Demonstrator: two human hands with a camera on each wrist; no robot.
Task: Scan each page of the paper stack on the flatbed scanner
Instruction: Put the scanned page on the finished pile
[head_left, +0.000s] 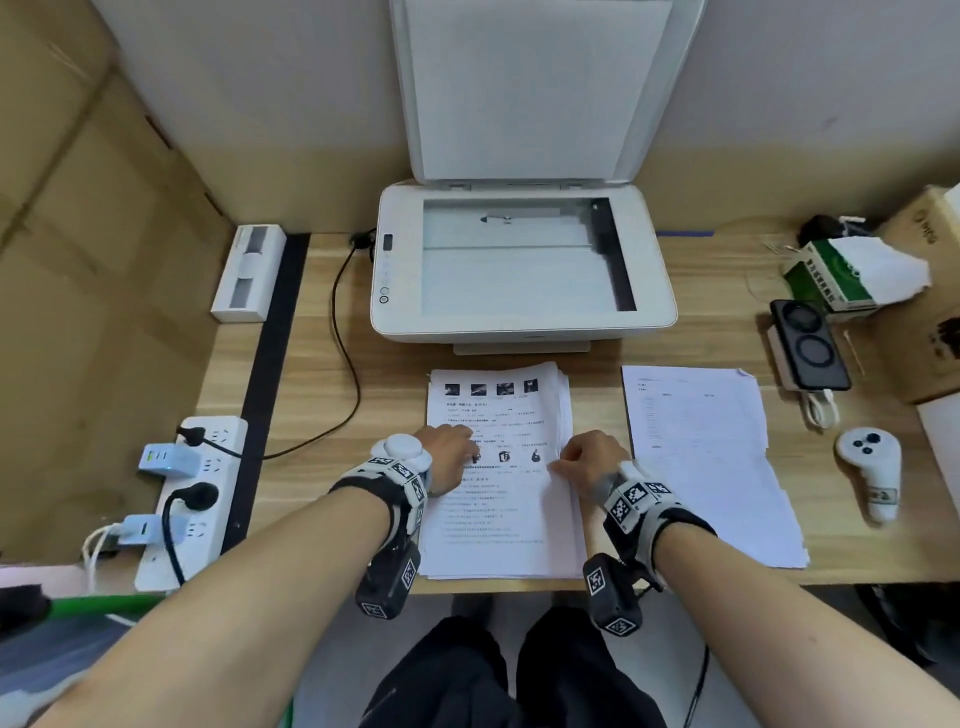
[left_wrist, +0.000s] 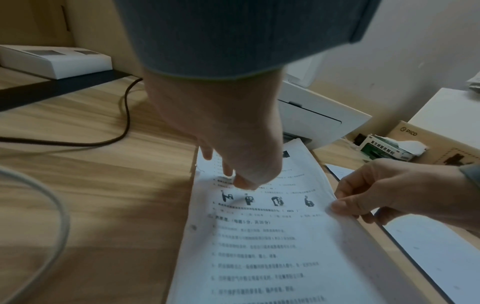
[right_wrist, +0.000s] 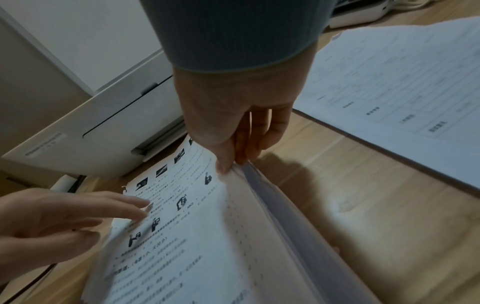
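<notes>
— Where's the paper stack (head_left: 501, 467)?

— On the bench (head_left: 322, 374), just in front of the flatbed scanner (head_left: 522, 265), whose lid (head_left: 530, 88) stands raised. I see bare glass.

— And my hands?

— My left hand (head_left: 449, 457) lies on the top page (left_wrist: 259, 236), fingers (right_wrist: 130, 205) straight and pressing it flat. My right hand (head_left: 592, 462) pinches that page's right edge between thumb and fingers (right_wrist: 223, 158), lifting it off the stack.

— Anything beside it?

— A separate sheet pile (head_left: 706, 462) to the right.

Left hand (head_left: 448, 451) flat, fingers straight – right hand (head_left: 589, 460) pinching
</notes>
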